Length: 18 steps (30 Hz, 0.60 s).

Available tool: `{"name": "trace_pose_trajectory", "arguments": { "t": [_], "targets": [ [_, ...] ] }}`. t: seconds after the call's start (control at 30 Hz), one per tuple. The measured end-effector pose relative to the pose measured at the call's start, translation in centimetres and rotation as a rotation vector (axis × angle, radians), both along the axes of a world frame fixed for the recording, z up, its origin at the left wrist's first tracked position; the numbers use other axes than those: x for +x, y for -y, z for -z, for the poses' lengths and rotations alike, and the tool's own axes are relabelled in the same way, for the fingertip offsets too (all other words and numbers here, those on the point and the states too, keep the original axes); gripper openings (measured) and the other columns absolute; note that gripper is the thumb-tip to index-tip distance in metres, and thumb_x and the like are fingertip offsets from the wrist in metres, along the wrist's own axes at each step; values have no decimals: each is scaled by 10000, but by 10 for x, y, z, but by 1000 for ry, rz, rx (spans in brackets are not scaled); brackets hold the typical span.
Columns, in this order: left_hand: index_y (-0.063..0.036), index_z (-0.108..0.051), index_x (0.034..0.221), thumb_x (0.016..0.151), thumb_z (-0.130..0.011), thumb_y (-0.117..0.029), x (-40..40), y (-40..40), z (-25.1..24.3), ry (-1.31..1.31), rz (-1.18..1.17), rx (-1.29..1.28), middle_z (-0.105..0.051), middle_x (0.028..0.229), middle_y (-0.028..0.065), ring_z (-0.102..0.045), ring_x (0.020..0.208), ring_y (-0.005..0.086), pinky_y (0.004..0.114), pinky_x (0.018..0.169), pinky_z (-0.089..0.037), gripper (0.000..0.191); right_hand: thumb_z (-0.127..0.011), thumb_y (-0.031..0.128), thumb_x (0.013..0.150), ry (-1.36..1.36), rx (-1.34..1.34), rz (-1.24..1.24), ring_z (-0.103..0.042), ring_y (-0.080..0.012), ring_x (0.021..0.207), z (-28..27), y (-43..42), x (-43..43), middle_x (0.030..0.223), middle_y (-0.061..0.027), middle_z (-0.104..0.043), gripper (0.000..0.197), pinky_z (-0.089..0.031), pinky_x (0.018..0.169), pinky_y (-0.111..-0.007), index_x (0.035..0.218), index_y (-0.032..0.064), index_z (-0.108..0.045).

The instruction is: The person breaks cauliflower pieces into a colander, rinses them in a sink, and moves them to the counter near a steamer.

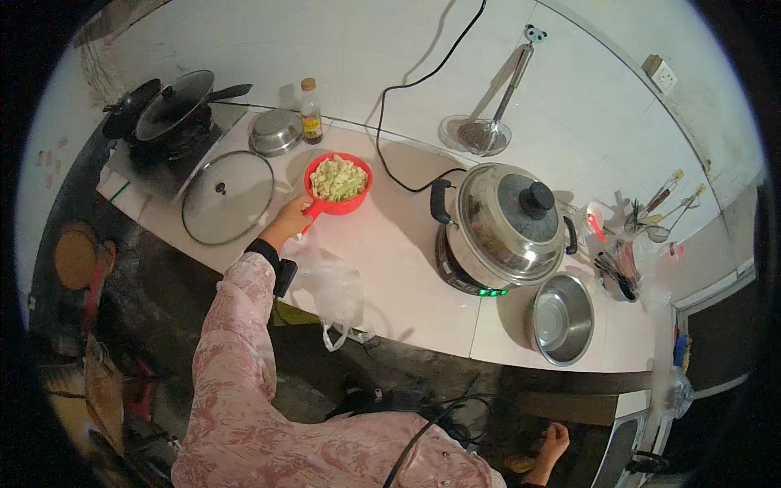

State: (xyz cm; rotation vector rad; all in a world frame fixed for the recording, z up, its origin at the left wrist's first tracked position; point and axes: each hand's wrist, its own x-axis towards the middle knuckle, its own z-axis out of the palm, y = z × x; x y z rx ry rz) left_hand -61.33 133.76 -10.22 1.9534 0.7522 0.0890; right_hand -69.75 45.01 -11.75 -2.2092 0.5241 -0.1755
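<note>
My left hand (289, 221) grips the handle of a red plastic bowl (338, 209) on the pale countertop. Chopped cauliflower-like vegetable pieces (339, 178), cream and light green, fill the bowl. Just in front of that hand lies a crumpled clear plastic bag (332, 280), its handles hanging over the counter's edge. Low at the right, away from the counter, my right hand (552, 444) hangs with its fingers curled in and nothing visible in it. To the left of the bowl a glass lid (228, 198) rests flat.
A lidded steel pot (497, 250) stands on a lit electric cooker (454, 274), its black cord (383, 116) running up the wall. Beside it is a steel basin (570, 317). A sauce bottle (311, 116), an upturned steel bowl (277, 131) and a stove with pans (177, 110) stand along the back.
</note>
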Motion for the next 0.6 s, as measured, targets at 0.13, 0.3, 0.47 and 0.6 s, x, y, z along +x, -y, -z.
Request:
{"name": "trace_pose_trajectory", "arguments": {
  "t": [0.13,0.3,0.47,0.6],
  "targets": [
    [0,-545,1270,804,-623,-52,-19,-4,-1,94,6,375,-642,1155,176,-635,1036,266,344,859,-507,475,-561,78,946,7,-53,-91,-526,-98,566,12,7,18,735,-59,-606,109,-429,482,-269,955,2,-638],
    [-47,-590,1221,776,-545,58,-98,55,-28,130,-1,303,-635,1077,155,-619,1003,300,362,873,-489,460,-562,109,949,-19,-84,-311,-534,-109,603,3,-52,39,745,-54,-611,140,-432,532,-288,981,2,-648],
    [-76,-583,1231,712,-532,83,-113,124,-4,230,348,646,-576,1191,159,-529,1121,355,412,951,-429,545,-591,130,938,-90,-136,-432,-603,-155,716,-4,-64,48,850,-76,-661,175,-491,635,-325,1030,2,-667],
    [-87,-606,1199,703,-576,31,-92,138,8,197,356,899,-574,1196,158,-491,1157,372,440,935,-416,510,-579,119,940,-84,-37,-476,-599,-148,701,13,-56,57,820,-78,-653,163,-490,627,-318,1000,1,-675]
  ]
}}
